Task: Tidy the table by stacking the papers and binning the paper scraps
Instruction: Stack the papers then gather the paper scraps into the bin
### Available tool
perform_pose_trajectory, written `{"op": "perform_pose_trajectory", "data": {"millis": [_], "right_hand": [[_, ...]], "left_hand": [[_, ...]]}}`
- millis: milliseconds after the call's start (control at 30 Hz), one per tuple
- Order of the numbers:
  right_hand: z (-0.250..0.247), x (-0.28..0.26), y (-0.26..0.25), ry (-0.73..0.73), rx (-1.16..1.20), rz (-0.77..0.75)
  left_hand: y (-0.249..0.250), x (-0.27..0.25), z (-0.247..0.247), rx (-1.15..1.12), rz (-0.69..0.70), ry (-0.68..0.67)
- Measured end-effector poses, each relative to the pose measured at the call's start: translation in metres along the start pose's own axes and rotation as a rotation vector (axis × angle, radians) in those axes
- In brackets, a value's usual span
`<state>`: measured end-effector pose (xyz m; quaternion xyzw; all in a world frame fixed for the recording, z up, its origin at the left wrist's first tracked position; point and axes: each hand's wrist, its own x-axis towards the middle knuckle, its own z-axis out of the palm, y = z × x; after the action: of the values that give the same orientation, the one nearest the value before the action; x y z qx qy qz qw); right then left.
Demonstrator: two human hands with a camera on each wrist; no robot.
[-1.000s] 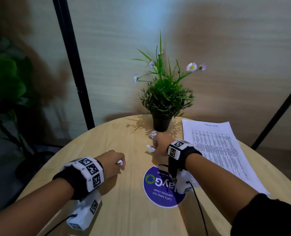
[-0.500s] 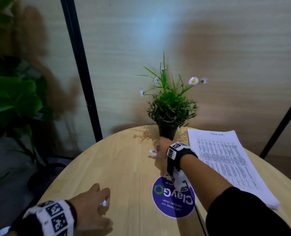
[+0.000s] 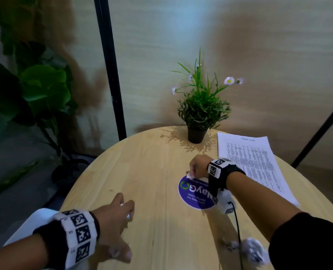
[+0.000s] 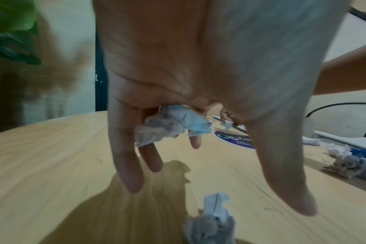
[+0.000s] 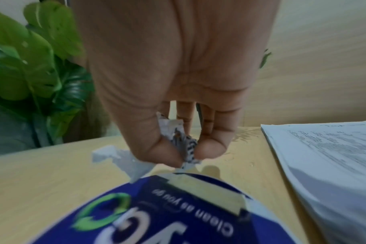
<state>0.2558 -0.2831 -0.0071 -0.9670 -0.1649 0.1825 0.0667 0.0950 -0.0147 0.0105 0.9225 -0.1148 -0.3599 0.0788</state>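
Vs 0.5 s ago: right hand (image 3: 197, 166) has pulled back from the pot (image 3: 197, 135) to the sticker's (image 3: 193, 193) 12 o'clock edge, thumb and fingers pinching a scrap (image 5: 183, 145). Left hand (image 3: 115, 221) is further in at 7 o'clock, fingers hanging straight, a scrap (image 4: 171, 125) tucked against the palm. Loose scrap (image 4: 211, 221) just under it; more scraps (image 3: 249, 250) at 5. Papers (image 3: 253, 162) stacked at 2, near the table (image 3: 142, 162) rim. Bare wood from 9 to 12.

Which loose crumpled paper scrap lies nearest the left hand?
The crumpled white scrap just below the left hand; the other loose scraps sit far right.
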Motion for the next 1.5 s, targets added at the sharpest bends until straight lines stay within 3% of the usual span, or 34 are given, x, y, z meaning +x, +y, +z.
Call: {"op": "perform_pose_trajectory", "data": {"millis": [167,300,467,633,933,1133,1233,1367,1500], "right_hand": [[-0.004,-0.087,-0.027,0.050,0.043,-0.054],[0.007,-0.154,-0.034,0.053,0.092,-0.054],[0.032,-0.222,-0.032,0.061,0.217,-0.053],[0.052,-0.272,-0.029,0.113,0.354,0.004],[0.073,-0.316,-0.010,0.210,0.631,0.327],[0.080,-0.334,-0.004,0.308,0.808,0.436],[0.085,-0.336,-0.002,0.321,0.724,0.481],[0.092,-0.332,0.002,0.300,0.626,0.509],[0.097,-0.325,0.003,0.216,0.442,0.554]], "left_hand": [[0.004,-0.017,0.022,0.117,-0.077,0.131],[0.004,-0.021,0.049,0.107,-0.110,0.120],[0.033,-0.032,0.072,0.138,-0.029,0.186],[0.066,-0.035,0.089,0.112,0.071,0.154],[0.139,-0.053,0.123,0.023,0.233,0.186],[0.201,-0.062,0.123,-0.167,0.216,0.261],[0.224,-0.062,0.129,-0.258,0.183,0.301],[0.244,-0.058,0.150,-0.065,0.199,0.239],[0.248,-0.047,0.163,0.029,0.202,0.285]]}}
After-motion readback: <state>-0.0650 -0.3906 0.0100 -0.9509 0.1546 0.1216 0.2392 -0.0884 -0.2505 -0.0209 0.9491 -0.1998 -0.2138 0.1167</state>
